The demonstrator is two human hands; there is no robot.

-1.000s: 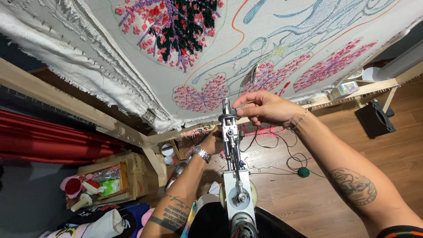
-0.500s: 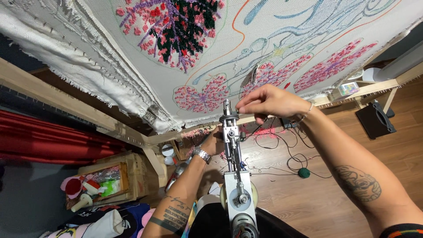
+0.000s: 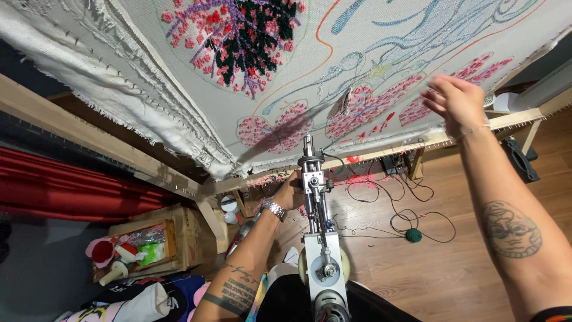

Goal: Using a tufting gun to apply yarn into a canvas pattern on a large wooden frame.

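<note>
Head view: the left hand [image 3: 290, 192] is clamped on the tufting gun [image 3: 317, 209] near its front, whose needle points at the stretched cloth [image 3: 286, 89] just below a pink tufted patch [image 3: 271, 128]. The right hand [image 3: 456, 101] is raised and open, fingers apart, holding nothing I can make out, far right before the cloth. Good work here, I judge, wants the gun square to the cloth and steadied by both hands. The right hand is motion-blurred; the gun's rear is cut off.
</note>
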